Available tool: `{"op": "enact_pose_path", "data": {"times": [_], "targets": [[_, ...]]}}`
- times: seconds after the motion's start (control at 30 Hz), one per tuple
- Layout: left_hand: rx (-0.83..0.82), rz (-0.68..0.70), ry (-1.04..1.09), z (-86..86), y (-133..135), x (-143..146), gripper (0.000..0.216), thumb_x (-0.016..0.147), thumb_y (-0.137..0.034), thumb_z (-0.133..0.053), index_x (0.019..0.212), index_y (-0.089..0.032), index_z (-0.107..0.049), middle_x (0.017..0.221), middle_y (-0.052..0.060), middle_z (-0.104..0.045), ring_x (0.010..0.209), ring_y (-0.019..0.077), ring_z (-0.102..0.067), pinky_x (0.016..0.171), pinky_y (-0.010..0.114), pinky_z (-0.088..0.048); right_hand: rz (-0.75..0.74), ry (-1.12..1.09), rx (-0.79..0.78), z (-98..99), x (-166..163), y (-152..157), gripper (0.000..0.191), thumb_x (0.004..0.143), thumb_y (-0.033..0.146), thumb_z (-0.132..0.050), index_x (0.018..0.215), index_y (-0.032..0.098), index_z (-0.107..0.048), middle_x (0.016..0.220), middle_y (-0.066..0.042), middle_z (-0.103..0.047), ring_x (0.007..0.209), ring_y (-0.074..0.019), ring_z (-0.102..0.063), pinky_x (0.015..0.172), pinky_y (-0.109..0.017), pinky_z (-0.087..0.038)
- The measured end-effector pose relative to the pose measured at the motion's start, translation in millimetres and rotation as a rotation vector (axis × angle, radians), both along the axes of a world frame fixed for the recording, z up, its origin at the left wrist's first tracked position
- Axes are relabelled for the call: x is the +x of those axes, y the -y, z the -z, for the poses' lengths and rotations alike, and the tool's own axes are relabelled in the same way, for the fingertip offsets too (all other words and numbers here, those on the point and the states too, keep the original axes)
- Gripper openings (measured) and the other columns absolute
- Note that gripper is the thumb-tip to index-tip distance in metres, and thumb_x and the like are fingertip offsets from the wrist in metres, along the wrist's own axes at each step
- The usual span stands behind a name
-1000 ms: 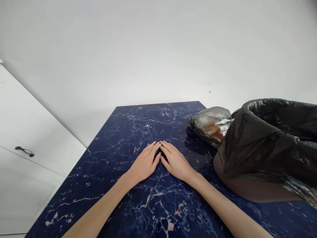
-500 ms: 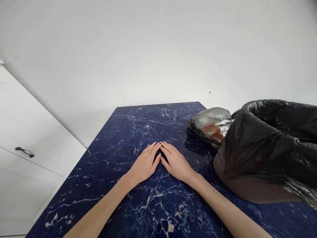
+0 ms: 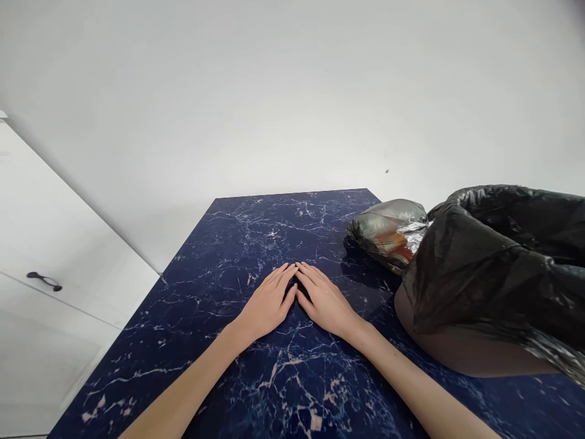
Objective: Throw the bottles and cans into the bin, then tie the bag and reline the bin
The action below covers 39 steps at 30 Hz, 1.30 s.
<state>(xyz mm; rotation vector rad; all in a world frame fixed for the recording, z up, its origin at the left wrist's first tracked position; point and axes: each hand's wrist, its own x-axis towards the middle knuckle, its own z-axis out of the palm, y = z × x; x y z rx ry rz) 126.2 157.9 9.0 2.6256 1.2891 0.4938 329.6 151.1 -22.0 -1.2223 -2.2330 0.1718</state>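
Observation:
My left hand [image 3: 267, 302] and my right hand [image 3: 323, 299] lie flat, palms down, on a dark blue marbled table [image 3: 219, 341]. Their fingers are stretched out and the fingertips meet near the table's middle. Neither hand holds anything. To the right of my right hand stands a round brown bin [image 3: 461, 353] lined with a black plastic bag [image 3: 493, 268]. A smaller tied grey bag [image 3: 388, 231] with something orange inside lies on the table just behind the bin.
A plain white wall rises behind the table. On the left is a white cabinet with a dark handle [image 3: 44, 280]. The bin and bags fill the table's right side.

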Motion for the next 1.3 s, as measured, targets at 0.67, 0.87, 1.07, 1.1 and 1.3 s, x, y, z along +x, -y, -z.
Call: {"op": "enact_pose_path", "data": {"times": [0.67,0.87,1.07,1.1,1.3], "targets": [[0.000,-0.003,-0.007,-0.8,0.2,0.3,0.054,0.119,-0.043,-0.031,0.169,-0.025,-0.039,0.175,0.008,-0.045,0.165,0.0249,-0.038,0.137,0.050,-0.033,-0.008,0.005,-0.005,-0.6,1.5,-0.1,0.055,0.113,0.029,-0.043,0.162,0.007,-0.052,0.170,-0.017,-0.050,0.160,-0.0301,-0.045,0.135,-0.052,-0.036],[0.007,-0.001,0.002,0.2,0.0,0.0,0.055,0.118,-0.044,-0.031,0.169,-0.026,-0.038,0.174,0.008,-0.046,0.164,0.0256,-0.039,0.137,0.050,-0.034,-0.007,0.003,-0.010,-1.0,1.4,0.2,0.055,0.113,0.030,-0.043,0.163,0.008,-0.051,0.170,-0.018,-0.049,0.160,-0.0309,-0.045,0.134,-0.053,-0.037],[0.005,0.005,0.008,0.8,-0.1,-0.6,0.055,0.119,-0.044,-0.030,0.170,-0.027,-0.038,0.175,0.008,-0.046,0.164,0.0253,-0.039,0.137,0.050,-0.033,-0.013,-0.006,-0.010,-1.5,1.6,0.3,0.055,0.113,0.029,-0.043,0.165,0.014,-0.050,0.170,-0.017,-0.049,0.160,-0.0302,-0.045,0.133,-0.055,-0.038],[0.005,0.005,0.010,1.1,-0.2,-0.7,0.055,0.119,-0.045,-0.030,0.170,-0.027,-0.037,0.175,0.008,-0.046,0.164,0.0253,-0.039,0.137,0.050,-0.033,-0.013,-0.007,-0.011,-1.5,1.6,0.3,0.055,0.113,0.029,-0.043,0.166,0.014,-0.049,0.170,-0.017,-0.049,0.160,-0.0303,-0.045,0.133,-0.055,-0.038],[-0.009,-0.001,0.009,0.6,0.2,-0.8,0.055,0.119,-0.046,-0.029,0.170,-0.027,-0.037,0.175,0.008,-0.045,0.165,0.0251,-0.038,0.137,0.050,-0.033,-0.008,-0.005,-0.022,-2.3,1.5,1.0,0.055,0.113,0.031,-0.043,0.166,0.014,-0.049,0.170,-0.017,-0.049,0.161,-0.0296,-0.044,0.134,-0.054,-0.037]]}}
